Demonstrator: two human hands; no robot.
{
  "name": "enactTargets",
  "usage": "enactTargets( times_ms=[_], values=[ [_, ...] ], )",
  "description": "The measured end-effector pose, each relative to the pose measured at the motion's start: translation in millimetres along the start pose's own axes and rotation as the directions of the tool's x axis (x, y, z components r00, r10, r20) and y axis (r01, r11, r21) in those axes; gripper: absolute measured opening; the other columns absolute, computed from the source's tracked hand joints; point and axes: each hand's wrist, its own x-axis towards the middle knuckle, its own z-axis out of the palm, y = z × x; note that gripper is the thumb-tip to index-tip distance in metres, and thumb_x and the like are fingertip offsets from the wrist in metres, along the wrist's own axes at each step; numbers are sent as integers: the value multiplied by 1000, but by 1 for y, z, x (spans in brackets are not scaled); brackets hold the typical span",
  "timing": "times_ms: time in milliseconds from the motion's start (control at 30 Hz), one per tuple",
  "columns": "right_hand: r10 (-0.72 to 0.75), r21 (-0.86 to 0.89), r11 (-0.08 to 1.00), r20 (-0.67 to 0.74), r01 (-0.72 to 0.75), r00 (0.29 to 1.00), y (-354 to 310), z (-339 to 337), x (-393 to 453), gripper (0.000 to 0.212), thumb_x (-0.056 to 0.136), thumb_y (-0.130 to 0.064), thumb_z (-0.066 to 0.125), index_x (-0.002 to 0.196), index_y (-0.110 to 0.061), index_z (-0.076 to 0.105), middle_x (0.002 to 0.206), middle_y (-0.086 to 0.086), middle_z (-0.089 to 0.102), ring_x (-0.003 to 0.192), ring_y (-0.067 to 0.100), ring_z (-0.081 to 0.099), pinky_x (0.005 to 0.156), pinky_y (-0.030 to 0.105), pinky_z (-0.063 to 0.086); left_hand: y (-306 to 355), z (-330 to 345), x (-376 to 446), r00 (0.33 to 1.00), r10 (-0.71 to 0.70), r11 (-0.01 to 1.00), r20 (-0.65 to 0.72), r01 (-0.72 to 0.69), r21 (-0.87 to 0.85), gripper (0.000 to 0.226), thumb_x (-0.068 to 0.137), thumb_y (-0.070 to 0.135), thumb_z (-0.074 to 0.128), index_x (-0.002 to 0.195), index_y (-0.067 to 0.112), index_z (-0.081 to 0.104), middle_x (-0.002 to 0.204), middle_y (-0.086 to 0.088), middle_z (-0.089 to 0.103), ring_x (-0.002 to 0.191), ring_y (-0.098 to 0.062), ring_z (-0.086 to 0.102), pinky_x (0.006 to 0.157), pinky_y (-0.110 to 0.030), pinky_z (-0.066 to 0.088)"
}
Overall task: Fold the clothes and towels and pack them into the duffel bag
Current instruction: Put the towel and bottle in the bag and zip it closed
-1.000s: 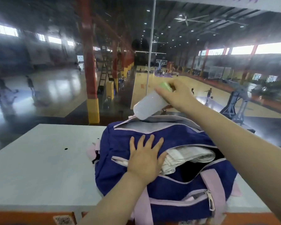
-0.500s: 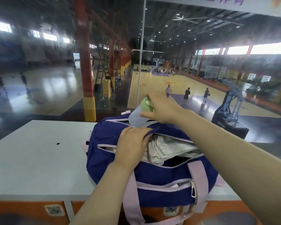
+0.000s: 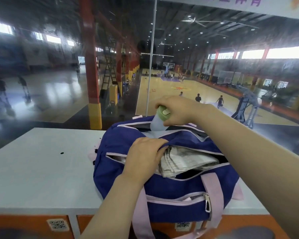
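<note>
A dark blue duffel bag [image 3: 121, 171] with pale pink straps sits on a grey-white table top [image 3: 38, 169]. Its main zip gapes, and folded grey-white towels [image 3: 185, 160] show inside. My left hand [image 3: 143, 157] grips the bag's fabric at the near edge of that opening, fingers curled over it. My right hand [image 3: 175, 110] holds a translucent bottle with a green cap [image 3: 158, 120] by its top. The bottle stands upright with its lower part sunk into a far pocket of the bag.
A glass wall rises right behind the table, with a basketball hall and several players beyond it. Orange locker fronts [image 3: 24, 225] with QR stickers run under the table's near edge. A small dark spot [image 3: 62, 153] marks the table left of the bag.
My right hand brought the bottle from a tilt above the bag down into the far pocket. My left hand went from lying flat on the bag to gripping its opening edge.
</note>
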Motion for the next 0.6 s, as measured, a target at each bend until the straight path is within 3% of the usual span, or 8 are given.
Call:
enactTargets(
  times_ms=[133,233,333,467,600],
  values=[
    [-48,-11,999,146,50,988,-7,-1,20,57,71,-19,77,122,-28,54,122,-5,53,108,19,50,93,39,46,2,3,0,1000,-12,1000,-19,12,13,21,95,37,48,99,33,68,78,12,65,76,-11,55,72,-22,31],
    [-31,-18,999,183,35,983,-14,17,34,57,71,-15,79,123,-25,56,124,-1,53,111,21,50,94,40,47,-1,3,3,1000,-20,1000,-9,20,5,31,94,43,39,101,34,67,81,11,67,78,-12,59,71,-26,39],
    [30,0,1000,145,-30,989,-10,56,39,53,70,-19,78,119,-20,58,120,4,58,109,26,55,91,38,48,0,0,5,1000,-9,1000,-17,9,24,36,91,42,36,99,31,69,81,10,68,76,-15,60,69,-28,42],
    [216,94,970,72,-222,974,-1,97,45,58,77,-29,71,130,-13,51,130,11,56,117,30,53,94,33,42,0,-1,7,999,8,1000,32,-9,24,40,93,43,33,103,30,70,90,10,71,84,-13,62,78,-32,48],
    [219,172,950,226,-260,949,4,90,46,64,84,-32,65,140,-10,41,140,15,46,126,31,48,101,34,40,-1,0,7,998,-56,998,34,56,-22,35,95,44,37,108,33,68,94,9,70,88,-13,61,76,-30,46]
  ],
)
